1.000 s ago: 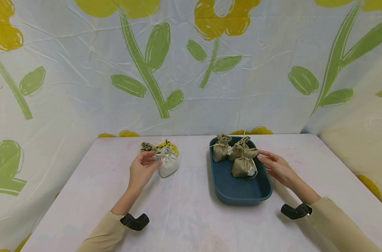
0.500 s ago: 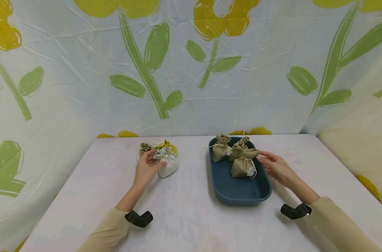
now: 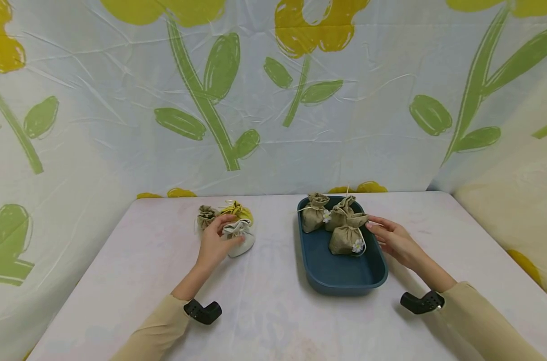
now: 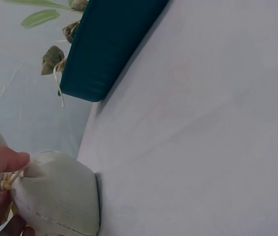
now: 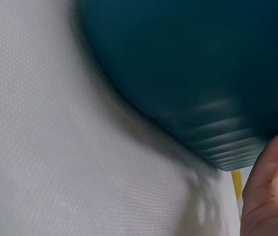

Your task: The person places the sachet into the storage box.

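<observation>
At the head view's centre-left, the left hand (image 3: 214, 245) is pinching a white drawstring pouch (image 3: 245, 246) by its neck; at centre-right, the right hand (image 3: 396, 241) is touching a blue tray (image 3: 346, 290), fingers loosely extended.

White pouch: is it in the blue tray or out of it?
Out: the left hand pinches the white pouch by its tied neck, well apart from the blue tray, where three tan pouches sit.

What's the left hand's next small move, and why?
Probably lift the white pouch straight up: the left hand pinches its tied neck, the base seems to rest on the table, and the blue tray has bare floor at its near end.
</observation>
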A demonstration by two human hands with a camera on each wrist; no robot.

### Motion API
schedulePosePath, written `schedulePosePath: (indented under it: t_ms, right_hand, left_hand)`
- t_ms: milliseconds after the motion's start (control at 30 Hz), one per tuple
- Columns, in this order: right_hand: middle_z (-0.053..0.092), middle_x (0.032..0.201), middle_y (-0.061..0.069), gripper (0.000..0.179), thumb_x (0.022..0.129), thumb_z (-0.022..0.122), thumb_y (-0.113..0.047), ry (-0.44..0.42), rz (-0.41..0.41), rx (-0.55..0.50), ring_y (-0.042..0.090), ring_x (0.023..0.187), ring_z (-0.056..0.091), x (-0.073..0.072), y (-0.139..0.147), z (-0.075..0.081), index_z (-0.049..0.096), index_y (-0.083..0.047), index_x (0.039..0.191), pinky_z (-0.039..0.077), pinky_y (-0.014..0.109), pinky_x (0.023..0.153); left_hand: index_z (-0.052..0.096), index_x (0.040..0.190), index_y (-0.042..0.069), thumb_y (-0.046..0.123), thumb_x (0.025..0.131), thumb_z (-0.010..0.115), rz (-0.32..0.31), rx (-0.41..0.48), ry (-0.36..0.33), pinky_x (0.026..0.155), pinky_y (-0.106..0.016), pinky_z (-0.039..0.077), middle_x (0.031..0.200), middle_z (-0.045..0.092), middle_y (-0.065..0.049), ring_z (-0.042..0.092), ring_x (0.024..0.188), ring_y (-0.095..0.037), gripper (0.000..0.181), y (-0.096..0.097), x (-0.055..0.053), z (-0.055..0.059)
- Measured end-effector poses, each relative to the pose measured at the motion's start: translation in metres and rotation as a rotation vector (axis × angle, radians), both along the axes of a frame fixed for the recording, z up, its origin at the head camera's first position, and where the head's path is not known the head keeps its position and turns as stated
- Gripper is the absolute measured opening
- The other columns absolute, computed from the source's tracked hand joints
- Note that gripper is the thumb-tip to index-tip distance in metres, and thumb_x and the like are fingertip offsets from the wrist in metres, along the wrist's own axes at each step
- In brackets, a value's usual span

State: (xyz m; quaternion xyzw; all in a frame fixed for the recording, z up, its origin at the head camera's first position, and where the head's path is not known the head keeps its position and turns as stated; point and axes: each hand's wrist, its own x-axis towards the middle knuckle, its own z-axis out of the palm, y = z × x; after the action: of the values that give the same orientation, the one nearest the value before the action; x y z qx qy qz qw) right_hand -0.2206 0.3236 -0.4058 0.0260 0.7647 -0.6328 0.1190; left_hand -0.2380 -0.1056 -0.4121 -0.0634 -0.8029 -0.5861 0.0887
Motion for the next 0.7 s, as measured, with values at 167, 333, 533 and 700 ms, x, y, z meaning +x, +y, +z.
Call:
schedulePosePath:
  t_ms: [167, 333, 533, 700]
  right_hand:
    - [0.058, 0.09, -0.021, 0.059, 0.1, 0.051, -0.03, -0.005, -0.003, -0.023, -0.001, 0.079, 0.052, 0.0, -0.001, -0.001, 0.027, -0.002, 0.146, 0.048, 0.018, 0.071]
    - [0.057, 0.091, -0.02, 0.062, 0.1, 0.051, -0.03, -0.009, -0.002, -0.016, -0.001, 0.078, 0.051, 0.0, -0.001, 0.0, 0.024, -0.001, 0.147, 0.047, 0.018, 0.07]
    - [0.057, 0.089, -0.019, 0.062, 0.1, 0.051, -0.029, -0.008, -0.007, -0.029, -0.001, 0.076, 0.051, 0.0, -0.001, 0.001, 0.024, 0.0, 0.147, 0.047, 0.018, 0.068]
    - [0.058, 0.09, -0.019, 0.061, 0.1, 0.052, -0.029, -0.009, -0.014, -0.039, -0.001, 0.075, 0.052, 0.0, -0.001, 0.002, 0.026, -0.001, 0.146, 0.048, 0.017, 0.068]
  left_hand:
    - [0.062, 0.12, 0.005, 0.003, 0.072, 0.08, -0.004, -0.004, -0.005, 0.101, -0.042, 0.043, 0.13, 0.06, -0.011, 0.055, 0.12, -0.025, 0.05, -0.002, -0.004, -0.006]
    - [0.063, 0.12, 0.01, 0.012, 0.077, 0.08, -0.003, -0.031, -0.04, 0.09, -0.032, 0.048, 0.128, 0.061, -0.007, 0.057, 0.111, -0.019, 0.047, -0.006, -0.006, -0.013]
    - [0.064, 0.12, 0.009, 0.016, 0.08, 0.079, -0.009, -0.024, -0.092, 0.069, -0.019, 0.05, 0.119, 0.065, -0.011, 0.064, 0.085, -0.011, 0.043, -0.009, -0.007, -0.016]
    - [0.068, 0.115, 0.008, 0.017, 0.079, 0.079, 0.002, -0.032, -0.089, 0.066, -0.016, 0.05, 0.113, 0.068, -0.01, 0.063, 0.08, -0.005, 0.039, -0.008, -0.008, -0.016]
